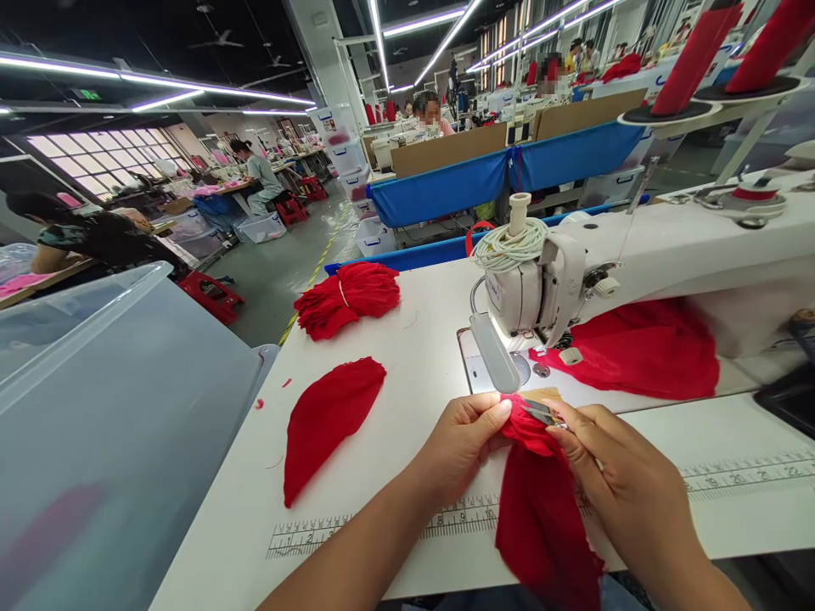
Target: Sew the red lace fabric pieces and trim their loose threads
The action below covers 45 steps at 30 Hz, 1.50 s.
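My left hand [462,441] pinches the top of a red fabric piece [541,518] that hangs down over the table's front edge. My right hand [611,462] is closed on small metal thread snips [541,413], their tip at the fabric's upper edge. Both hands sit just in front of the white sewing machine [637,263], near its needle plate [484,373]. A curved red fabric piece [328,420] lies flat on the white table [407,356] to the left of my hands.
A tied bundle of red pieces [347,297] rests at the table's far left. More red fabric [643,348] lies behind the machine arm. A clear plastic bin [95,407] stands at the left. Red thread cones [694,59] sit above right. Other people work at distant tables.
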Each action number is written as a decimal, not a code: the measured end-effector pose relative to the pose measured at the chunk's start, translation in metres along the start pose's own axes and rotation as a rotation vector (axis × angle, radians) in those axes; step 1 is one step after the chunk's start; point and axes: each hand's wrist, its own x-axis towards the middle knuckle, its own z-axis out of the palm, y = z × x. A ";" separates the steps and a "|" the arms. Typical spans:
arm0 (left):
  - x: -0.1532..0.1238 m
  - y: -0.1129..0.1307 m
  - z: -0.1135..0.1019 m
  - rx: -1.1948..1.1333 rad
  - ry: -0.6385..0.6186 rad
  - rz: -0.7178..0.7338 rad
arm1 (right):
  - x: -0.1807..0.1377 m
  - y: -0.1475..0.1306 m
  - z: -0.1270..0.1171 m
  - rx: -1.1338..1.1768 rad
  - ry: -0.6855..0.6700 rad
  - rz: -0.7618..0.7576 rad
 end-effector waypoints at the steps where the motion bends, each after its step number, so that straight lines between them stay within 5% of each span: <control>1: 0.000 0.001 0.001 0.005 -0.002 -0.002 | 0.000 0.000 0.000 0.011 0.005 0.005; 26: 0.000 -0.001 -0.001 0.360 0.018 0.116 | 0.001 0.000 0.001 0.081 -0.039 0.071; 35: -0.002 0.003 0.001 0.554 -0.062 0.209 | 0.021 -0.015 -0.002 0.526 -0.085 0.289; 42: -0.002 0.001 0.000 0.511 -0.025 0.173 | 0.022 -0.021 -0.003 0.612 0.242 0.591; 45: 0.000 -0.002 -0.002 0.358 0.006 0.096 | 0.020 -0.016 -0.005 0.595 0.215 0.556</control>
